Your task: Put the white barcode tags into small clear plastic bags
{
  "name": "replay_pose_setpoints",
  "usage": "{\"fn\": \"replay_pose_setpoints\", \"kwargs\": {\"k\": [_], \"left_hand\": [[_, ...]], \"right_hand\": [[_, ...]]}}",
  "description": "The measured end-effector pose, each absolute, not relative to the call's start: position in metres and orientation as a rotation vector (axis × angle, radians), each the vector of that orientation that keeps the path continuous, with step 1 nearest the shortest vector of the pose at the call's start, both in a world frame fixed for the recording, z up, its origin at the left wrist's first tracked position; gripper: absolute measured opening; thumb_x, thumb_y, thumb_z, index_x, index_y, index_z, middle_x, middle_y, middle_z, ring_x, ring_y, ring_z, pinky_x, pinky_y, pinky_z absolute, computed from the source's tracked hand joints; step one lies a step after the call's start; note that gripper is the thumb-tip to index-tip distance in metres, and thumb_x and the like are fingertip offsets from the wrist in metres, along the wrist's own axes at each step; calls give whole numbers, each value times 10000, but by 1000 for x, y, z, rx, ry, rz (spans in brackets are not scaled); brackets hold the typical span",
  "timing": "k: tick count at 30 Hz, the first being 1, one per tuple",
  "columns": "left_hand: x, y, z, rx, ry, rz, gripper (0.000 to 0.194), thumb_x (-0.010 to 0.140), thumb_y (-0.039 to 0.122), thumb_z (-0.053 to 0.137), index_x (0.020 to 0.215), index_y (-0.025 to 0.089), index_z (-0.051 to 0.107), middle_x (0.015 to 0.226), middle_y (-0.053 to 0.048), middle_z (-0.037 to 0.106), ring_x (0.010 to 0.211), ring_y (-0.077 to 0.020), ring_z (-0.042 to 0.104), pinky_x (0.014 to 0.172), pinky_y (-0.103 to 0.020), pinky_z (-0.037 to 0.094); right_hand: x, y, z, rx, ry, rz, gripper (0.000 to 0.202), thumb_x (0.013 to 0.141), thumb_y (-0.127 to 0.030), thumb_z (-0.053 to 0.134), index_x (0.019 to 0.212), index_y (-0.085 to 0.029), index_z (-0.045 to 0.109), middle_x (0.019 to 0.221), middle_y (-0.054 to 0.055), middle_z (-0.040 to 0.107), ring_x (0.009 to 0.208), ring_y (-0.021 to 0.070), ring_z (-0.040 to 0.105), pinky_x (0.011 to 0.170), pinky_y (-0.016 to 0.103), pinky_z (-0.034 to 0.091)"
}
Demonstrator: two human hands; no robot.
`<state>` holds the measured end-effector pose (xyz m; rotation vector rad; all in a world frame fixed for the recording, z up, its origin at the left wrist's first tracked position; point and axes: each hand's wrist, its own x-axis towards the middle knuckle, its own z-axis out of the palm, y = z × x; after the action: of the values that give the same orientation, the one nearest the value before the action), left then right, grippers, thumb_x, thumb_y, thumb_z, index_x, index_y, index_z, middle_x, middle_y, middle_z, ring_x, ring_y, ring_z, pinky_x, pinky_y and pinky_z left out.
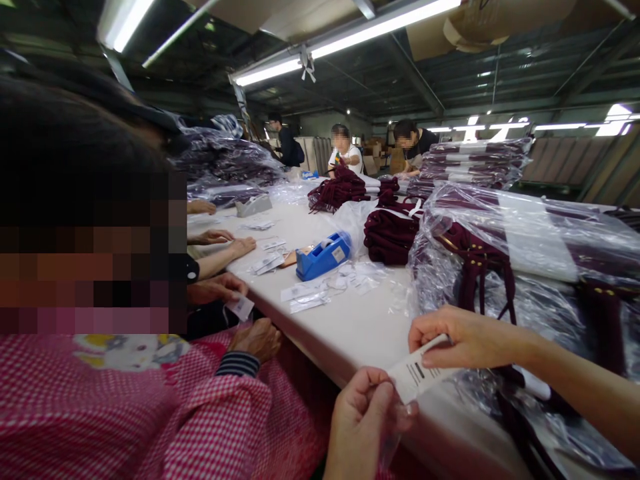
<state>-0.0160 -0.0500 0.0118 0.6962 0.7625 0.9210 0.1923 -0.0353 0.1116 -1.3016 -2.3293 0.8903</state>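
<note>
- Long fluorescent tubes point(385, 28) overhead glare pure white, brightly lighting the pale tabletop point(360, 333).
- The ceiling point(500, 77) is dim, almost black in places.
- Blown-out white patches shine at far right.
- Clear plastic wrapping point(465, 200) throws sharp glints.
- Wide-angle stretching enlarges the person point(150, 413) at left, whose checked clothing looks soft.
- Pixel blocks cover faces.
- Small print on the white label point(411, 381) is blurred.

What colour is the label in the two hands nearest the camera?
The label is white with dark printing, best seen in the head view.
</note>
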Motion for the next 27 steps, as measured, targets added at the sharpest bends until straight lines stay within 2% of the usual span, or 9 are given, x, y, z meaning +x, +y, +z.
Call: {"fn": "replay_pose_setpoints", "kwargs": {"k": [5,16,21,27], "left_hand": [[-15,-50,13,647,758,947,361,610,413,813,700,181,551,558,7,639,483,-111,581,480,-196,440],[-12,-48,-11,652,761,1023,343,596,405,831,660,159,600,554,15,613,499,-96,534,503,-205,431],[-12,-52,-3,586,832,1020,356,528,389,863,630,157,614,540,5,629,496,-108,544,505,-220,453],[-9,-57,7,594,925,1022,370,518,425,854,624,161,618,520,18,602,460,-88,507,474,-208,450]], "right_hand": [[193,-34,108,-1246,-2352,921,271,808,-172,585,1048,-176,710,890,22,727,725,141,624,678,215,438],[187,-37,102,-1271,-2360,885,264,779,-105,546,950,-177,734,737,-5,695,608,107,568,580,186,396],[187,-38,98,-1284,-2355,896,277,766,-100,535,944,-170,736,758,4,707,621,112,586,594,187,408],[186,-37,94,-1297,-2363,883,280,757,-107,535,932,-176,743,742,-1,710,626,116,596,613,189,421]]}}
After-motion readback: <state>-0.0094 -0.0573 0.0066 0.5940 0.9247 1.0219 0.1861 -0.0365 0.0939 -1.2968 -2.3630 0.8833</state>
